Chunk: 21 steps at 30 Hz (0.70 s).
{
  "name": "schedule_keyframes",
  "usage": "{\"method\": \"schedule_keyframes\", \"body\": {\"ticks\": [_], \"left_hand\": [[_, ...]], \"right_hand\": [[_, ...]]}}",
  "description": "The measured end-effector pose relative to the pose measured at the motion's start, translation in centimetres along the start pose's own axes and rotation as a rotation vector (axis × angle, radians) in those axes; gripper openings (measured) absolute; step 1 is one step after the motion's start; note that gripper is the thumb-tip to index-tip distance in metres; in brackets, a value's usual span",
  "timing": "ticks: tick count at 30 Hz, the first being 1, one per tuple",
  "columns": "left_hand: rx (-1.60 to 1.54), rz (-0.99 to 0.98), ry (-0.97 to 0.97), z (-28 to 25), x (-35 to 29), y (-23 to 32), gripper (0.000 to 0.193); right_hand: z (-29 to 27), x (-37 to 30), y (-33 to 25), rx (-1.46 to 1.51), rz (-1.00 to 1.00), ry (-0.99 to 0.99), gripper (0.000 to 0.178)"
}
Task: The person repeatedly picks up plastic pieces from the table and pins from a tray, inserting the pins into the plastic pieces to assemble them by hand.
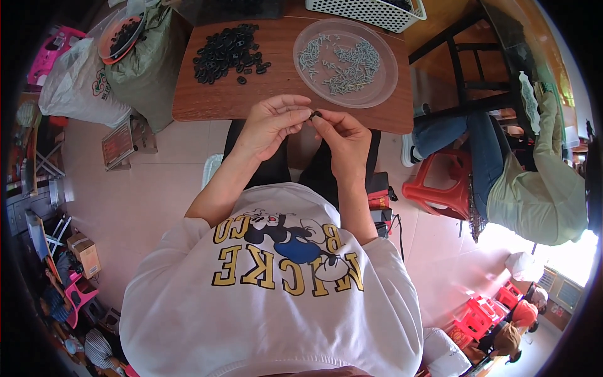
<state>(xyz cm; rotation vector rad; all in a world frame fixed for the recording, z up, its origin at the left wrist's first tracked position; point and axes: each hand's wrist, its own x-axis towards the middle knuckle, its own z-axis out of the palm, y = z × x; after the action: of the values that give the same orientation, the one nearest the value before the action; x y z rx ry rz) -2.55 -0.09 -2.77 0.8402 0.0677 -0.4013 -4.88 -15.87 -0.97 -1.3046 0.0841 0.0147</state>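
Just past the near edge of the table, my two hands meet fingertip to fingertip. My right hand is closed, thumb and forefinger pinching a small black part. The fingertips of my left hand are pinched together at the same spot; what they hold is too small to make out. Beyond my hands, a pile of small black plastic parts lies on the brown table. To its right stands a round clear plastic tray with many small silvery screws in it.
A white perforated basket stands at the table's far edge. Sacks and a bowl of black pieces are at the left. Someone in jeans sits on a red stool at right. Further people and stools are behind.
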Motion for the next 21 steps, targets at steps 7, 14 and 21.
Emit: {"method": "schedule_keyframes", "body": {"ticks": [7,14,21], "left_hand": [[0.34,0.09,-0.014,0.8,-0.2,1.1,0.028],[0.347,-0.003,-0.012,0.0,-0.1,1.2,0.03],[0.235,0.111,0.15,-1.6,-0.3,1.7,0.025]], "right_hand": [[-0.1,-0.9,-0.7,-0.297,-0.049,0.034,0.014],[0.2,-0.6,0.5,-0.187,-0.03,0.005,0.014],[0.0,-0.2,1.6,-0.114,-0.039,0.051,0.014]]}}
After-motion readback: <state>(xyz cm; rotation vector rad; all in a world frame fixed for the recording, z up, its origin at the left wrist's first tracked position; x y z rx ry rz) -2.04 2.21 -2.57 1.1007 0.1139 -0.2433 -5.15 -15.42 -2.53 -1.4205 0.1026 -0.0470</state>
